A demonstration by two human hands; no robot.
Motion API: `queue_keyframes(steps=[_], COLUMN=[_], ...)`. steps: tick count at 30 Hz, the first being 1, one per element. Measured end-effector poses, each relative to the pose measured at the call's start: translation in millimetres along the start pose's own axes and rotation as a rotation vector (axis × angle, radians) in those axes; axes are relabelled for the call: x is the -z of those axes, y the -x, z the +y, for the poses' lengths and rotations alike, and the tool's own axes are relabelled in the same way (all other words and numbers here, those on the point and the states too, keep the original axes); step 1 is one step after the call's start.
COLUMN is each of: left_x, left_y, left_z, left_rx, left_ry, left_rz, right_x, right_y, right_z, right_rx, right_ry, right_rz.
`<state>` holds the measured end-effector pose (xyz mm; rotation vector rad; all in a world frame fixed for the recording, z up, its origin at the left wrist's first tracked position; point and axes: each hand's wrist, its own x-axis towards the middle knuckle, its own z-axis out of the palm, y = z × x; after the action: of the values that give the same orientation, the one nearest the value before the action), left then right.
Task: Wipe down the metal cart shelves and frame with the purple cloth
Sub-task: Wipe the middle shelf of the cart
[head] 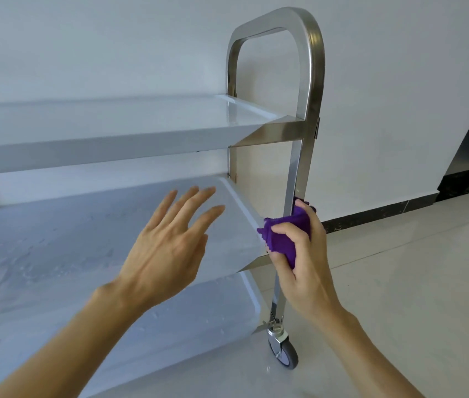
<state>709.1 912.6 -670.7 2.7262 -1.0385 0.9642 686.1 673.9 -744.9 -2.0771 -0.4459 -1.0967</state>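
Cloth [285, 239]: purple, soft, light, bunched against cart post [292, 179] at middle shelf [239, 202] corner | right hand [302, 254] grip: clenched round cloth and post | left hand [170, 242] grip: released, fingers spread above shelf | handling: probably crushes easily, slides on slick steel; best held as thick wad.

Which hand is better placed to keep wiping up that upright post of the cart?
Probably the right hand: it grips the purple cloth wrapped against the post. The left hand is open over the middle shelf, holding nothing.
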Motion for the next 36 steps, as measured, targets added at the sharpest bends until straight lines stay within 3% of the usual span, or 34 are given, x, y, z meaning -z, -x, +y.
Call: queue_keyframes(steps=[2, 6, 8, 14, 18, 25, 28, 30, 33, 36], left_x=[-10, -20, -21, -21, -24, -24, -22, -20, -20, -21], left_y=[22, 58, 75, 91, 101, 110, 113, 113, 107, 96], left_z=[-10, -35, -46, -49, -47, -53, -58, -60, -64, -69], left_rx=[0.132, 0.356, 0.404, 0.377, 0.374, 0.447, 0.468, 0.469, 0.456, 0.465], left_ry=[0.058, 0.112, 0.093, 0.101, 0.099, 0.156, 0.184, 0.193, 0.189, 0.250], left_rz=[-0.097, -0.327, -0.405, -0.458, -0.396, -0.390, -0.404, -0.418, -0.420, -0.382], right_x=[-5, -22, -28, -36, -56, -130, -126, -102, -55, -35], right_y=[-8, -18, -13, -12, -7, -18, -27, -33, -47, -62], right_z=[-6, 5, 17, 22, 12, -52, -49, -26, 18, 39], right_rx=[0.163, 0.287, 0.300, 0.056, 0.093, 0.274, 0.283, 0.211, -0.061, -0.278], right_ry=[0.121, 0.485, 0.567, 0.324, 0.514, 0.395, 0.334, 0.317, 0.332, 0.113], right_rz=[-0.121, -0.777, -0.942, -0.839, -0.697, -0.831, -0.913, -0.969, -1.058, -1.095])
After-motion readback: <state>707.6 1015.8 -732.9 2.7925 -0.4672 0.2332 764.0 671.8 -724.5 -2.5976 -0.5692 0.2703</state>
